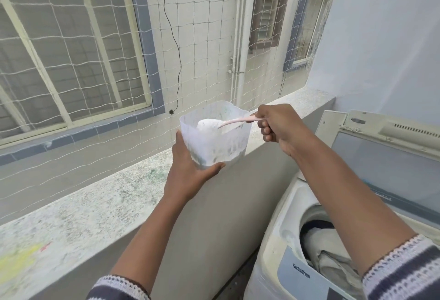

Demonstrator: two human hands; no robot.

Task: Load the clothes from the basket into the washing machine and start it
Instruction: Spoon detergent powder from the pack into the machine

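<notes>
Translucent plastic tub (214,138) dusted with powder, cupped from below by left hand (188,171), right hand (277,124) at three o'clock pinching pale pink spoon (228,122) heaped white, crumpled clothes (326,259) in washing machine (283,247) drum at five o'clock.

Both arms are reaching forward, bare to the striped sleeves near the elbows. The left hand (190,168) is cupping a tub (214,133) from below, thumb along its near side. The right hand (276,123) is pinching a spoon (228,122) handle, fingers (265,130) curled, wrist bent slightly down.
</notes>
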